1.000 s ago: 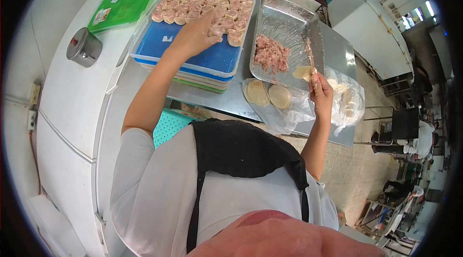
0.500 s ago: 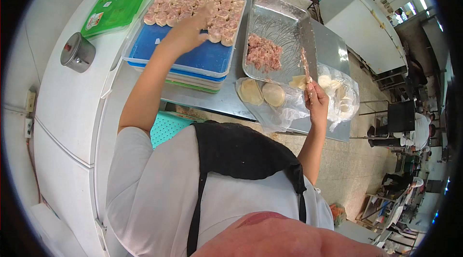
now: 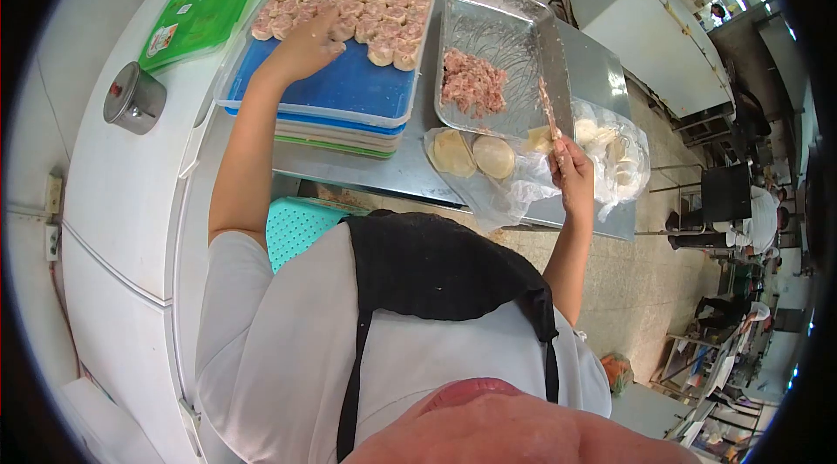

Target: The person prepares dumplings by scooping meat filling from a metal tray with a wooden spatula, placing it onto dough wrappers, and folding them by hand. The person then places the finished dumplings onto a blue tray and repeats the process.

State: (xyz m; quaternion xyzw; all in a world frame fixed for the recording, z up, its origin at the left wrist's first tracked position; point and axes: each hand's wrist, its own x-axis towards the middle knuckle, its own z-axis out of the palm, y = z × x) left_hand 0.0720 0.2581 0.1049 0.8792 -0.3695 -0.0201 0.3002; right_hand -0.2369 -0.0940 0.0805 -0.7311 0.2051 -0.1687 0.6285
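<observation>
Head view: your left hand (image 3: 305, 53), fingers parted, is at pale, pink-topped dumplings (image 3: 384, 6) filling the clear plastic tray's (image 3: 312, 111) far rows, nearer space unfilled, while your right hand (image 3: 573, 172) grips a thin, meat-smeared spatula (image 3: 547, 105) beside unused pink mince (image 3: 472, 82).

- Open-topped dumplings (image 3: 375, 6): pink, in packed rows, eleven o'clock
- Minced meat (image 3: 472, 85): pink heap, one o'clock
- Round wrappers (image 3: 494, 157): pale, flat, two o'clock
- Spatula (image 3: 547, 105): meat-smeared, two o'clock
</observation>
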